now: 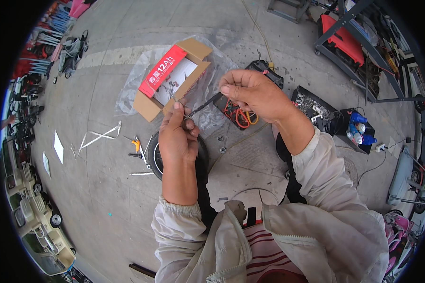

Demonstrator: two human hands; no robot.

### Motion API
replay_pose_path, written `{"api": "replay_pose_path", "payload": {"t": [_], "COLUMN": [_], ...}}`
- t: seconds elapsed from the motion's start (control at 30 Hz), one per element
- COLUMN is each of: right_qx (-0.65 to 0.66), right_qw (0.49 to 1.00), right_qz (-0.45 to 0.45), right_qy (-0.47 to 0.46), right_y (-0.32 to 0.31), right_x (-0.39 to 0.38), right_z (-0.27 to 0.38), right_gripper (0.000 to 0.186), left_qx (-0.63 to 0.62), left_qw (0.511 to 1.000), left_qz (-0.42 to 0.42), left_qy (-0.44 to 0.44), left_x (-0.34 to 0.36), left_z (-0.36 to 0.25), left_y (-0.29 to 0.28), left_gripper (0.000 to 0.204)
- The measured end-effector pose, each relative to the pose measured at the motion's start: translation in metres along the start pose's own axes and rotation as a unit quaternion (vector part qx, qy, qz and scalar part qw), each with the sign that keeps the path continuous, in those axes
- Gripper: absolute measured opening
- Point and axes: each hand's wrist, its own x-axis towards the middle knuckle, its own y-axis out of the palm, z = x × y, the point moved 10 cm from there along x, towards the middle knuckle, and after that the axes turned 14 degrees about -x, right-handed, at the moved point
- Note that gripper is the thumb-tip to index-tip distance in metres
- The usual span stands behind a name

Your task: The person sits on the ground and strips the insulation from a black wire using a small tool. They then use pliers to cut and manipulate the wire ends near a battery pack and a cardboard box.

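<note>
A narrow black strip (pixel 205 104) stretches taut between my two hands; whether it is cable or tape I cannot tell. My left hand (pixel 178 137) is closed, pinching its lower end between thumb and fingers. Fine wire ends (pixel 169 91) stick up past the left thumb. Higher and to the right, my right hand (pixel 255 94) is closed, with its fingertips gripping the strip's other end. Behind the hands lies an open cardboard box (pixel 148 107) with a red band, on clear plastic film (pixel 127 89). Below my left hand is a small wheel (pixel 154 158), partly hidden by my forearm.
Red and orange cables (pixel 241 118) lie beneath my right hand. Wrenches (pixel 144 158) and an orange-handled tool (pixel 136 144) lie left of the wheel. At right are a tray of metal parts (pixel 311 107), blue bottles (pixel 356 129) and a metal rack (pixel 344 28). Toy cars (pixel 42 212) line the left.
</note>
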Motion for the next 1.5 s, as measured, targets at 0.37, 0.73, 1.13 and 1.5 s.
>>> {"api": "replay_pose_path", "payload": {"t": [0.37,0.73,1.13,1.5], "right_qx": [-0.422,-0.52,-0.465,0.065], "right_qw": [0.903,0.853,0.88,0.993], "right_qz": [-0.084,-0.024,-0.092,0.098], "right_qy": [0.003,0.039,-0.002,-0.031], "right_y": [-0.027,-0.012,0.012,0.065], "right_x": [0.004,0.001,0.013,0.017], "right_z": [-0.023,-0.03,-0.022,0.002], "right_gripper": [0.027,0.03,0.03,0.031], "left_qx": [-0.115,-0.196,-0.184,0.087], "left_qw": [0.993,0.979,0.98,0.977], "left_qz": [0.004,-0.052,0.011,0.147], "left_qy": [-0.018,0.027,0.068,-0.131], "left_x": [0.012,0.017,0.014,-0.017], "left_z": [-0.012,-0.037,-0.065,0.0], "left_y": [-0.008,-0.025,-0.035,0.018], "left_gripper": [0.026,0.026,0.02,0.015]}}
